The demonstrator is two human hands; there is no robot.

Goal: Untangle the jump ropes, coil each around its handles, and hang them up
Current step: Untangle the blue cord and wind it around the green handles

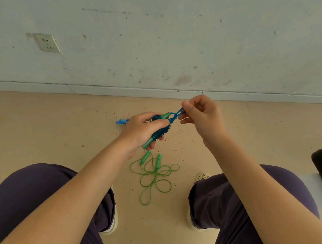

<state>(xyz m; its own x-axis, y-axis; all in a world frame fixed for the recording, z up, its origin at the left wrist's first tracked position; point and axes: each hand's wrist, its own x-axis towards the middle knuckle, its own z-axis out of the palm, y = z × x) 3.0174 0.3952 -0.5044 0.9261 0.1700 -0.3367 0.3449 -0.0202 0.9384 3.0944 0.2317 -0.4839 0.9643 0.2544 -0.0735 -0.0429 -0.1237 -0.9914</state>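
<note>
- We sit looking down at the floor [233, 135] between our knees.
- Our left hand [143, 128] grips the blue jump rope [160, 133], coiled tightly around its green handles.
- Our right hand [201, 113] pinches the rope's last loop beside the handle tips.
- To finish well, we judge: keep the loop taut and tuck it snugly, holding the coil firm.
- A green jump rope [154, 176] lies loosely looped on the floor below.
</note>
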